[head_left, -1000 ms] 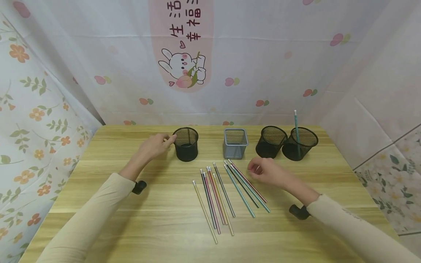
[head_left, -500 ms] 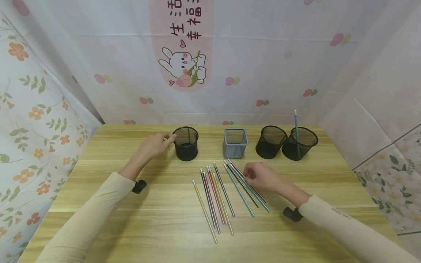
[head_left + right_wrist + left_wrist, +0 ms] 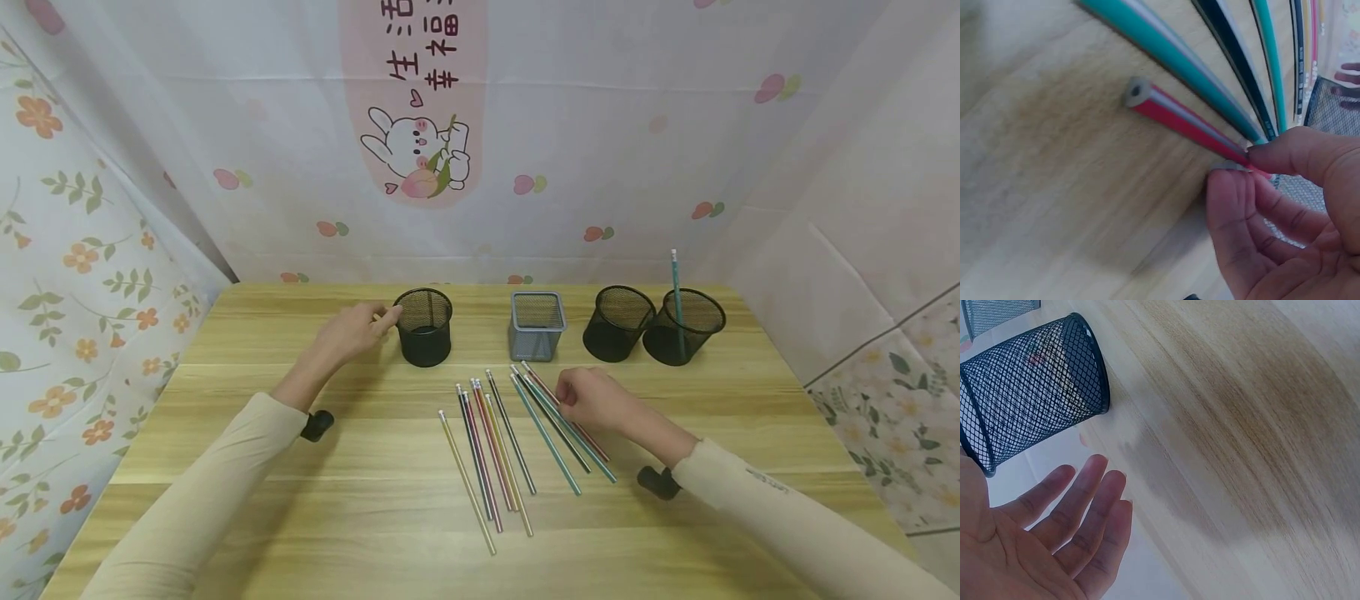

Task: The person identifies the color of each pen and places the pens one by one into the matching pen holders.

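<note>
My left hand (image 3: 351, 331) touches the rim of a black round mesh pencil cup (image 3: 425, 346) at its left side. In the left wrist view its fingers (image 3: 1079, 515) are spread and loosely bent beside the cup. My right hand (image 3: 597, 400) pinches a red pencil (image 3: 1191, 123) between thumb and fingertips, over the right-hand group of pencils. That pencil lies at or just above the table; I cannot tell which. Beside it lie two teal pencils (image 3: 546, 436) and a dark one (image 3: 1235, 53).
More pencils, black, red and gold (image 3: 467, 483), lie left of these. Behind them stand a grey square mesh cup (image 3: 536, 337) and two black round cups, one bare (image 3: 611, 337), the other (image 3: 670, 343) holding an upright teal pencil (image 3: 676, 283). Curtains border the wooden table (image 3: 337, 517).
My right hand has moved left and slightly down onto the red pencil and now pinches it. The left hand has stayed at the cup's rim.
</note>
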`<state>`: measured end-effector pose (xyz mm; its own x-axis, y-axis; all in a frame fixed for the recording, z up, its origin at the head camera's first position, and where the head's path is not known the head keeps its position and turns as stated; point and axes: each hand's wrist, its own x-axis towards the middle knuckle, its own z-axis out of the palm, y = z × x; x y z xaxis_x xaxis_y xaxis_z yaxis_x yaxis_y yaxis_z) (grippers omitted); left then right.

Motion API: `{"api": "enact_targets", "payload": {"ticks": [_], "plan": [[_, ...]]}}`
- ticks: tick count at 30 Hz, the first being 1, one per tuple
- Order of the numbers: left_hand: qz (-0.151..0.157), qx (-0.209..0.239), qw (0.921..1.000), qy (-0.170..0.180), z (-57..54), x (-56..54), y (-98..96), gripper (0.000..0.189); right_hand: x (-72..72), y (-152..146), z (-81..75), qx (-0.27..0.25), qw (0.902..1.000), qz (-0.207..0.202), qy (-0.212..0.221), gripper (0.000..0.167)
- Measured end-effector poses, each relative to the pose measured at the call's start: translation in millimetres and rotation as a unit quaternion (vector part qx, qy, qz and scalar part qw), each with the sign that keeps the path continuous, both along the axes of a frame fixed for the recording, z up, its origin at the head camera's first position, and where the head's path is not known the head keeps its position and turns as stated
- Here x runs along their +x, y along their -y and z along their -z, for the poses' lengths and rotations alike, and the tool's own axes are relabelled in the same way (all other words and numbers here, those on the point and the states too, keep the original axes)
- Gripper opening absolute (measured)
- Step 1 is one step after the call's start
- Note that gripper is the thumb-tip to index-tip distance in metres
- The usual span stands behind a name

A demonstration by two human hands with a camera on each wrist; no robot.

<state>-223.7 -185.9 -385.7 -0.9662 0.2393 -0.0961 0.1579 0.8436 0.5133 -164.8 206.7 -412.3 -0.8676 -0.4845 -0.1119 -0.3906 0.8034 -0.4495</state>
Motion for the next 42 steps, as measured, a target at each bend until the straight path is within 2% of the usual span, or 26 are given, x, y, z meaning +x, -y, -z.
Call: {"api": "enact_targets", "payload": {"ticks": [13, 21, 32, 42], "plan": [[0.005, 0.002, 1.0000, 0.003, -0.4, -0.1, 0.7, 0.061, 3.9, 8, -5.5, 0.063, 0.9974, 0.033, 0.016, 0.013], [0.003, 0.003, 1.0000, 0.001, 1.7, -1.0, 1.1, 0.061, 2.1, 10, -3.9, 0.088, 0.9949, 0.047, 0.018, 0.015], [0.008, -0.006, 0.9999, 0.004, -1.5, -0.8, 0.5, 0.061, -0.6, 4, -4.3, 0.065, 0.9959, 0.042, 0.047, 0.012], [0.004, -0.009, 0.9999, 0.007, -2.4, 0.0, 0.1, 0.064, -0.5, -6, -12.5, 0.021, 0.9960, 0.041, 0.076, 0.013]]}}
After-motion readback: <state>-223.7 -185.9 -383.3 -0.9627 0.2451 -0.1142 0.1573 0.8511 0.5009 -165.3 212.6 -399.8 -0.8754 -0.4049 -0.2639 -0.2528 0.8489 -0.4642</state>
